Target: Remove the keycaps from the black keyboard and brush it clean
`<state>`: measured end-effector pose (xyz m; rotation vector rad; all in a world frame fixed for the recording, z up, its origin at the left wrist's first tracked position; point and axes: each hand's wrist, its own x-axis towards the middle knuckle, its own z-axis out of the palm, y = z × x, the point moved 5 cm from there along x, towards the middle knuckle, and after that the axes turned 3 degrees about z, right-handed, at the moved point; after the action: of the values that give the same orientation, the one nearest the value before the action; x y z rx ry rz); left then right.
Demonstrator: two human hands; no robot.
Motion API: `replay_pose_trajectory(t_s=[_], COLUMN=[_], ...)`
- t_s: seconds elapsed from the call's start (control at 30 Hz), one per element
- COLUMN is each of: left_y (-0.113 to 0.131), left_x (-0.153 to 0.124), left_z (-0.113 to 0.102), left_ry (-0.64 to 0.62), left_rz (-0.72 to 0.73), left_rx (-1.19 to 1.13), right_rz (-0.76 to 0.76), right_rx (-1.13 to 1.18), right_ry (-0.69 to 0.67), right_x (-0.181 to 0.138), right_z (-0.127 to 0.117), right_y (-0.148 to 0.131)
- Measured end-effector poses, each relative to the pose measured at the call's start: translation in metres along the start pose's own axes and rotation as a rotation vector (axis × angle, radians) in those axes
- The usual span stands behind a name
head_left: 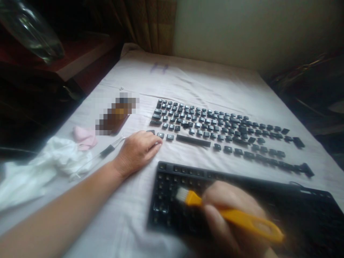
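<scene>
My right hand, blurred, grips a brush by its yellow handle. The pale bristles lie over the left part of a black keyboard whose keycaps are off across the area that shows. My left hand rests on the sheet, fingers curled, beside the front left end of rows of loose black keycaps. No object shows in it; its fingertips are partly hidden. A long spacebar keycap lies to its right.
A pale sheet covers the surface. Left of the keycaps lie a partly pixelated brown object, a thin tool with a dark grip, a pink cloth and a white cloth. A glass object stands on a reddish wooden table.
</scene>
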<state>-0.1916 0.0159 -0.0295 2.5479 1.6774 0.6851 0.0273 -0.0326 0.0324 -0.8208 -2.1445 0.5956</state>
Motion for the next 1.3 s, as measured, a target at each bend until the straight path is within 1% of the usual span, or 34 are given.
replay_pose_trajectory(t_s=[0.07,0.13,0.2,0.3,0.47,0.63,0.7,0.8,0.83,1.0,1.07,1.17,1.3], left_y=[0.0,0.0,0.0,0.0,0.0,-0.001,-0.001,-0.001,-0.001,-0.002,-0.002,-0.002,-0.002], left_x=[0.0,0.0,0.001,0.001,0.0,0.0,0.0,0.0,0.0,0.0,0.0,-0.001,0.0], left_z=[0.0,0.0,0.0,0.0,-0.001,-0.001,-0.001,0.0,0.001,0.001,0.001,0.001,0.002], left_ry=[0.003,-0.002,-0.01,-0.019,-0.022,-0.019,-0.014,-0.014,-0.015,-0.013,-0.014,-0.016,-0.012], left_rz=[0.004,0.003,-0.004,-0.011,-0.022,-0.022,-0.02,-0.016,-0.016,-0.022,-0.022,-0.022,-0.019], left_rx=[-0.003,-0.004,-0.005,-0.007,-0.019,-0.021,-0.018,-0.017,-0.017,-0.026,-0.026,-0.024,-0.02], right_rz=[-0.006,-0.01,-0.027,-0.043,0.019,0.037,0.042,0.043,0.045,0.052,0.058,0.06,0.005], right_rx=[0.018,0.043,0.059,0.056,-0.013,0.077,0.067,0.014,0.008,0.101,0.125,0.102,0.055], right_ry=[0.009,0.071,0.101,0.091,-0.025,-0.108,-0.098,-0.043,-0.046,-0.164,-0.144,-0.092,-0.072], right_x=[-0.002,-0.006,-0.01,-0.009,0.002,0.005,0.005,0.004,0.004,0.002,0.002,0.003,0.005], right_z=[0.003,0.005,0.009,0.013,0.012,0.01,0.009,0.008,0.009,0.013,0.011,0.01,0.017], right_y=[0.001,0.005,0.008,0.01,0.008,0.004,0.004,0.005,0.005,0.003,0.002,0.004,0.005])
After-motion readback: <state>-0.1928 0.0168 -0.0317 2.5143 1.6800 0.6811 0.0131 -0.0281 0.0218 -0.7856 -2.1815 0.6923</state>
